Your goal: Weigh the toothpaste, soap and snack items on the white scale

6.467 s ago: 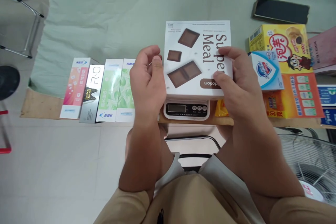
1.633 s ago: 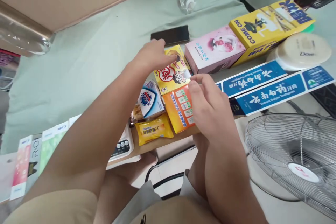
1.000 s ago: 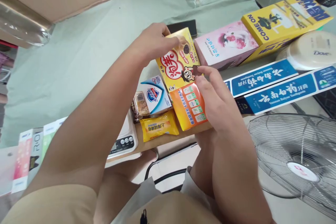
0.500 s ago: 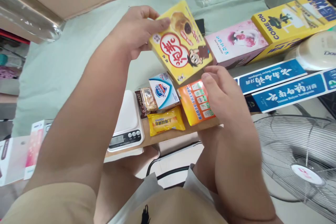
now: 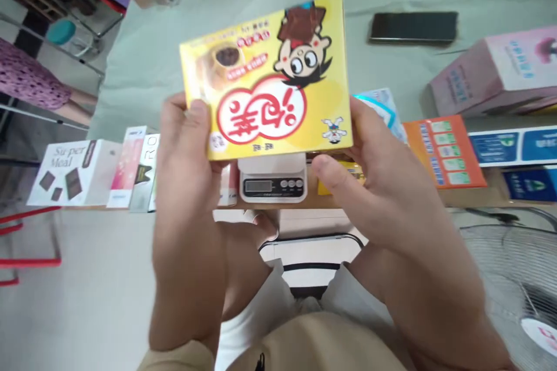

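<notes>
I hold a flat yellow snack box (image 5: 265,78) with a cartoon child and red characters, level above a small white digital scale (image 5: 272,178). My left hand (image 5: 185,145) grips its left edge, thumb on top. On the other side, my right hand (image 5: 369,168) supports the right edge from below, its thumb free beside the scale. The box hides most of the scale's platform.
A white "Super Meal" box (image 5: 72,171) and several toothpaste boxes (image 5: 134,168) line the table edge at left. An orange box (image 5: 444,151), blue boxes (image 5: 513,148), a pink carton (image 5: 496,72) and a black phone (image 5: 413,27) lie right. A fan grille (image 5: 517,295) stands lower right.
The Super Meal box left the scale and now lies far left. I lifted the yellow box from the right-hand pile and brought it over the scale, both hands now on it.
</notes>
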{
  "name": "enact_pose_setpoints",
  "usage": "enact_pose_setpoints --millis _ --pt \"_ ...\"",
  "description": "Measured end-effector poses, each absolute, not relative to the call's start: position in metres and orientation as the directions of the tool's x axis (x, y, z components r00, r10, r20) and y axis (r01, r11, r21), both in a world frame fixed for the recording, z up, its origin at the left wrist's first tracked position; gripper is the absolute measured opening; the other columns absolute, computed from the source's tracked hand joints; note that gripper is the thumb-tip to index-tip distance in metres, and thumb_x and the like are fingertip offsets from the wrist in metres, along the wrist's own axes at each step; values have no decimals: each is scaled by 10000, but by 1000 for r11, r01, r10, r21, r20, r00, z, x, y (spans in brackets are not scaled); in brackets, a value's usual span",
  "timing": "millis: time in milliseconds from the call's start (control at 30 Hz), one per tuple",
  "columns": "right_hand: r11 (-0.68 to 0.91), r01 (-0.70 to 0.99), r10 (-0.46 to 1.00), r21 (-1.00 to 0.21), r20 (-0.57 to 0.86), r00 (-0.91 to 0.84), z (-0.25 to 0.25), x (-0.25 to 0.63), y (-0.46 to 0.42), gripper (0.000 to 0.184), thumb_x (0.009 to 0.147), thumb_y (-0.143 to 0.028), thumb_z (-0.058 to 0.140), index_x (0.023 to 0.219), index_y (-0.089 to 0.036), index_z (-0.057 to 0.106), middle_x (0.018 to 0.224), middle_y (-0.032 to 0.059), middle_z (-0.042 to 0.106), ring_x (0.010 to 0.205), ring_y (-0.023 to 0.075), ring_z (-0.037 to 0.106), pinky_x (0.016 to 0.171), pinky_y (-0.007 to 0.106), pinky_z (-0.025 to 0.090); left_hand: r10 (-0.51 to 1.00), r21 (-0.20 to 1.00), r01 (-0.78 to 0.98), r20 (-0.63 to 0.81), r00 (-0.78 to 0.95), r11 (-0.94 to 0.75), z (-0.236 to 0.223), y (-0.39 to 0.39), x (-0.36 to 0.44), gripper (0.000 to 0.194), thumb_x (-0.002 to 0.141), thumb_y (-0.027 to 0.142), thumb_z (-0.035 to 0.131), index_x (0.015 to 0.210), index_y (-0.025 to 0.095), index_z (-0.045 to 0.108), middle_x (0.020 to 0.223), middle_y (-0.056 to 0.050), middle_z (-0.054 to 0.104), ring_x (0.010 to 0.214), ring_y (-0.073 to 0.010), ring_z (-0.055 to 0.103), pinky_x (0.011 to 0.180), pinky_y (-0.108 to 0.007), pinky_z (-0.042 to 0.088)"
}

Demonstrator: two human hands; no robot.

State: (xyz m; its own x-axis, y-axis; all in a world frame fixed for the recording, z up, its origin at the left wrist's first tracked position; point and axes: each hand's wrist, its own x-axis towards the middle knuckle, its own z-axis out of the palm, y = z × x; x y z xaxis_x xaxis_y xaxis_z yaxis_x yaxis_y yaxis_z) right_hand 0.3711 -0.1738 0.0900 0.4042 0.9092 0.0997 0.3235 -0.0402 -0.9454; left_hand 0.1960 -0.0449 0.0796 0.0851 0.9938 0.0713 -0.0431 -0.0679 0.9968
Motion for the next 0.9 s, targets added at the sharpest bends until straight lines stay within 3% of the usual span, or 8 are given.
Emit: enact_pose_setpoints --millis 100,233,433,567,733,900 --pt "-176 503 936 -846 14 350 89 351 -164 478 909 -473 662 1336 -262 623 1315 105 746 1092 327 742 868 494 641 998 994 101 -55 35 52 64 -66 175 271 934 475 745 1064 271 624 1123 -12 757 910 -178 724 653 -285 597" --pt "-323 641 905 -696 -28 425 87 344 -156 519 926 -548 578 1317 -209 620 1211 157 748 1030 346 733 836 533 622 985 914 405 -77 156 7 58 -64 163 311 936 472 677 1143 240 667 1188 -79 748 1027 -236 728 801 -358 610" --pt "-315 832 922 -456 62 382 67 343 -151 499 947 -524 498 1244 -168 684 1216 204 701 1236 395 658 1024 600 572 959 669 740 -165 231 -63 70 -49 155 248 900 449 635 931 210 693 938 -69 711 855 -254 667 749 -402 517" --pt "-351 823 915 -447 24 403 59 343 -151 698 920 -545 527 1481 -131 578 1347 229 666 1267 413 661 1036 628 576 943 614 787 -224 246 -60 71 -48 153 292 906 458 609 1014 215 730 1012 -90 718 891 -280 665 782 -432 524" --pt "-405 791 890 -458 3 456 62 345 -151 762 907 -597 524 1511 -134 568 1400 243 663 1250 438 678 1043 678 566 980 629 776 -125 156 -43 64 -44 149 444 903 480 596 1228 210 729 1252 -130 716 1062 -313 670 950 -488 542" --pt "-362 766 916 -531 -49 398 61 346 -148 698 922 -563 541 1490 -160 578 1394 220 695 1266 439 681 1016 651 588 968 649 757 -132 214 -79 62 -44 149 366 925 480 567 1070 208 766 1039 -100 738 895 -271 667 874 -478 555"
